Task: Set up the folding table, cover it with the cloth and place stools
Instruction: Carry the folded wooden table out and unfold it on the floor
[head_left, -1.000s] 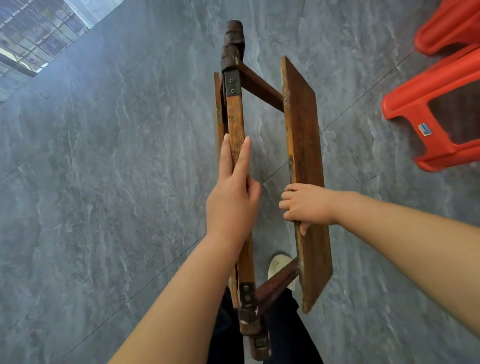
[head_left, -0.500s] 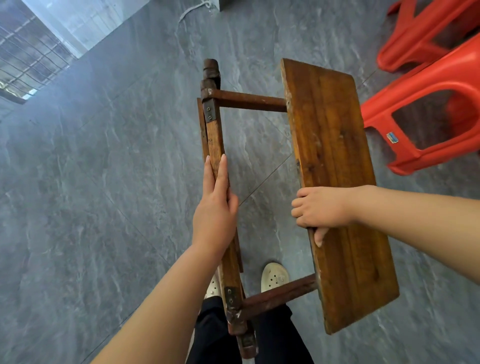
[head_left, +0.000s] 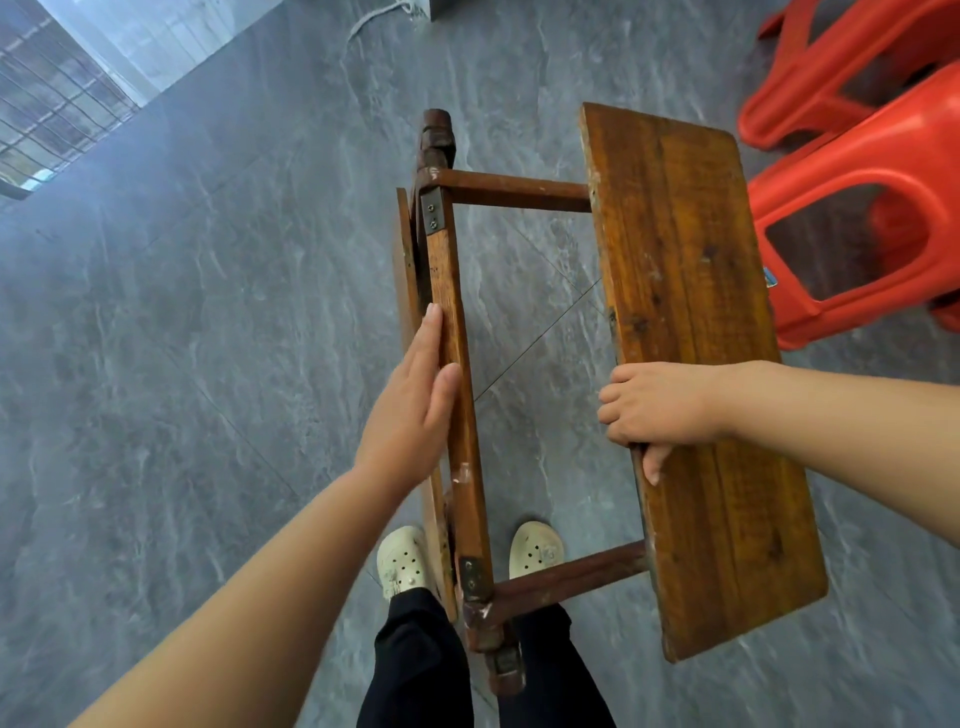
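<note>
A brown wooden folding table (head_left: 691, 322) is held in front of me above the floor, partly unfolded. Its wide plank is on the right, and two crossbars join it to a long rail (head_left: 452, 322) with metal brackets on the left. My left hand (head_left: 410, 410) lies flat with straight fingers against the left side of that rail. My right hand (head_left: 654, 405) grips the plank's left edge, fingers curled under it and thumb on top. No cloth is in view.
Two red plastic stools (head_left: 852, 208) stand close to the plank at the upper right. Grey stone-look floor tiles (head_left: 182, 389) spread to the left. My feet in pale clogs (head_left: 405, 564) are below the frame. A white cord (head_left: 374, 18) lies at the top.
The plank has swung out to the right and turned flatter towards me, widening the gap to the rail. My left hand slid to the rail's left side. The right grip held.
</note>
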